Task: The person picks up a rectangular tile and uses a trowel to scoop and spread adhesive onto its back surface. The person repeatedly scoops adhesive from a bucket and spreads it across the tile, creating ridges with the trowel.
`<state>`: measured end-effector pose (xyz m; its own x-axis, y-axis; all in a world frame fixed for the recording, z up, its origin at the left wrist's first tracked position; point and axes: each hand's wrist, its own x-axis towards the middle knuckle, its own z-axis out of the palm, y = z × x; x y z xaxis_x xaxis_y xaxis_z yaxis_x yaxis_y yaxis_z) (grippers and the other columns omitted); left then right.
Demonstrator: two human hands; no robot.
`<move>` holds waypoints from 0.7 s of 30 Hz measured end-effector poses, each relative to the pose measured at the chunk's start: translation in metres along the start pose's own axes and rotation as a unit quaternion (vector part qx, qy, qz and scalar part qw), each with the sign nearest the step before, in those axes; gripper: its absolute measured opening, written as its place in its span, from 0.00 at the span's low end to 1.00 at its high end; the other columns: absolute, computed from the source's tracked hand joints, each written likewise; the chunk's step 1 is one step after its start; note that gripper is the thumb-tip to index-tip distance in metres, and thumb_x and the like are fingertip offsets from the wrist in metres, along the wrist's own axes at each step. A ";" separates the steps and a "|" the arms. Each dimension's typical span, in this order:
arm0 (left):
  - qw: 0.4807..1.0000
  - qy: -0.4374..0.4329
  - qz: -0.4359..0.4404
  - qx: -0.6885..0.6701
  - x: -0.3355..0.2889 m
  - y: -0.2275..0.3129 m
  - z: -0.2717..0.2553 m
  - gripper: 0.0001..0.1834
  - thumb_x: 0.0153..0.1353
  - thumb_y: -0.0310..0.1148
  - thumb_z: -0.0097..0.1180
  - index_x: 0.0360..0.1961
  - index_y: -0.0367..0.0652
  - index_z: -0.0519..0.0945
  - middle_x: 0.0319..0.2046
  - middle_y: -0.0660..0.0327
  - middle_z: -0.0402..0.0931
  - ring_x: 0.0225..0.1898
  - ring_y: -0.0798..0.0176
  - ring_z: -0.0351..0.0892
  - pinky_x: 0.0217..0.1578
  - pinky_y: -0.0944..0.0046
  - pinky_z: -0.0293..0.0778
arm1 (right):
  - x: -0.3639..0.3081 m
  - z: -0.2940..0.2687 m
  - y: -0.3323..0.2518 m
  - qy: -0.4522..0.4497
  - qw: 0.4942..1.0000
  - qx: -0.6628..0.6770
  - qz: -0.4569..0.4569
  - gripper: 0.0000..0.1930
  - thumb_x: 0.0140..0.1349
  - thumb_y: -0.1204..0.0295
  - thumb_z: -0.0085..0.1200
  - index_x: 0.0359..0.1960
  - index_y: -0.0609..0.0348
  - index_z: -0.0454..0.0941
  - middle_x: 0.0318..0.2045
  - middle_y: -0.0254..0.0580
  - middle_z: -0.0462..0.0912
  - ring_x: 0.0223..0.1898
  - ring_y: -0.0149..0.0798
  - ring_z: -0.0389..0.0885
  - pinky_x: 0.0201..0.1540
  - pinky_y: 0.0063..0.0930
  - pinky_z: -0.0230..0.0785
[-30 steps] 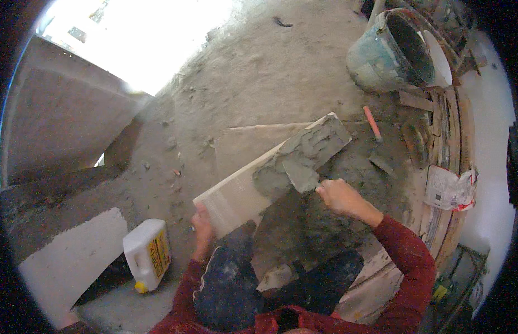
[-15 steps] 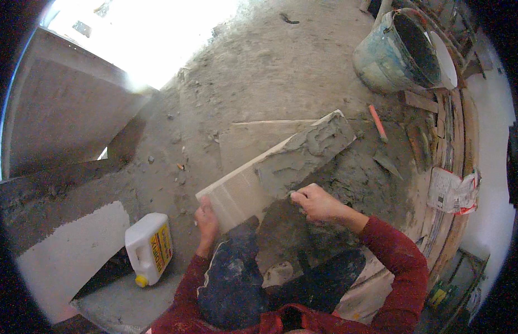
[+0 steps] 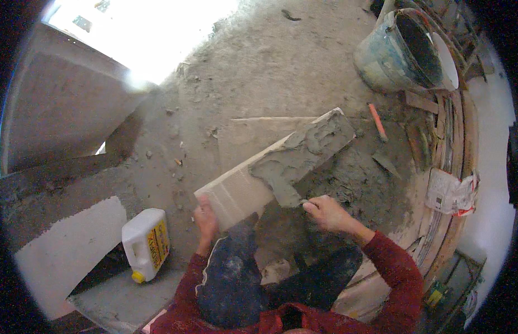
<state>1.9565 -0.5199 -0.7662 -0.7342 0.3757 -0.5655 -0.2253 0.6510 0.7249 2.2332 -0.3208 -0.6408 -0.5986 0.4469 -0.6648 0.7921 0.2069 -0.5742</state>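
My left hand grips the lower left end of a long pale tile, which slants up to the right above my knee. Wet grey mortar covers the tile's far half in rough ridges; its near part is bare with faint streaks. My right hand is closed round a trowel's handle, mostly hidden inside the fist. The trowel's mortar-coated blade lies at the tile's near long edge, at the border of the mortar.
A heap of mortar spreads right of the tile. Beyond it lie an orange-handled tool and a torn white packet. A dirty bucket stands far right. On the left are a white jug with a yellow cap and a pale board.
My right hand has moved slightly right and toward me, and the trowel blade now shows at the tile's edge. My left hand keeps its hold on the tile.
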 end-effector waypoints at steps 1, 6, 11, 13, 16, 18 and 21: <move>1.000 -0.005 0.007 0.004 -0.002 0.005 -0.002 0.33 0.70 0.54 0.39 0.21 0.34 0.75 0.18 0.67 0.70 0.23 0.71 0.64 0.24 0.63 0.63 | -0.001 0.007 -0.005 -0.013 0.998 0.044 0.030 0.22 0.67 0.57 0.42 0.30 0.67 0.75 0.32 0.59 0.79 0.32 0.63 0.78 0.37 0.52 0.70; 1.000 -0.020 0.001 -0.007 -0.011 0.027 -0.001 0.32 0.71 0.53 0.38 0.29 0.32 0.79 0.23 0.65 0.75 0.26 0.71 0.68 0.28 0.64 0.67 | -0.010 0.026 -0.001 0.002 0.997 0.060 0.038 0.21 0.68 0.56 0.41 0.36 0.65 0.75 0.33 0.61 0.79 0.35 0.64 0.77 0.38 0.51 0.69; 0.999 -0.018 0.033 -0.023 -0.012 0.029 0.001 0.35 0.68 0.57 0.38 0.35 0.30 0.79 0.29 0.54 0.80 0.30 0.60 0.76 0.35 0.59 0.71 | -0.022 0.024 0.011 0.030 0.995 -0.097 -0.026 0.16 0.68 0.58 0.43 0.43 0.59 0.72 0.30 0.56 0.80 0.30 0.62 0.79 0.33 0.52 0.72; 0.999 -0.028 0.000 0.017 -0.016 0.035 -0.004 0.32 0.70 0.55 0.38 0.37 0.31 0.79 0.30 0.59 0.79 0.31 0.66 0.73 0.35 0.62 0.70 | -0.030 0.025 0.006 0.048 0.983 -0.176 0.007 0.14 0.68 0.60 0.44 0.43 0.58 0.70 0.28 0.56 0.79 0.28 0.62 0.78 0.30 0.52 0.71; 0.999 -0.033 -0.006 0.021 -0.025 0.051 -0.010 0.31 0.71 0.53 0.38 0.39 0.31 0.78 0.31 0.60 0.78 0.31 0.68 0.73 0.36 0.64 0.71 | -0.051 0.036 -0.017 0.104 0.984 -0.138 0.037 0.11 0.67 0.63 0.45 0.39 0.60 0.68 0.25 0.58 0.77 0.28 0.64 0.76 0.26 0.51 0.68; 0.999 -0.027 0.015 0.032 -0.028 0.055 -0.012 0.31 0.70 0.53 0.38 0.40 0.30 0.78 0.32 0.59 0.78 0.31 0.67 0.74 0.36 0.64 0.72 | -0.059 0.069 -0.008 0.154 0.988 -0.014 0.028 0.11 0.67 0.64 0.46 0.38 0.62 0.69 0.25 0.59 0.77 0.27 0.64 0.76 0.27 0.51 0.68; 0.998 -0.019 0.020 0.051 -0.026 0.062 -0.010 0.31 0.70 0.54 0.38 0.40 0.30 0.77 0.33 0.58 0.79 0.31 0.65 0.75 0.36 0.62 0.72 | -0.051 0.115 -0.002 0.253 0.960 0.122 -0.019 0.11 0.64 0.69 0.49 0.40 0.65 0.71 0.25 0.61 0.77 0.27 0.64 0.76 0.27 0.50 0.68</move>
<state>1.9550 -0.4954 -0.7027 -0.7155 0.4267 -0.5532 -0.1289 0.6976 0.7048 2.2488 -0.4438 -0.6607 -0.4423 0.8214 -0.3601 0.6827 0.0480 -0.7291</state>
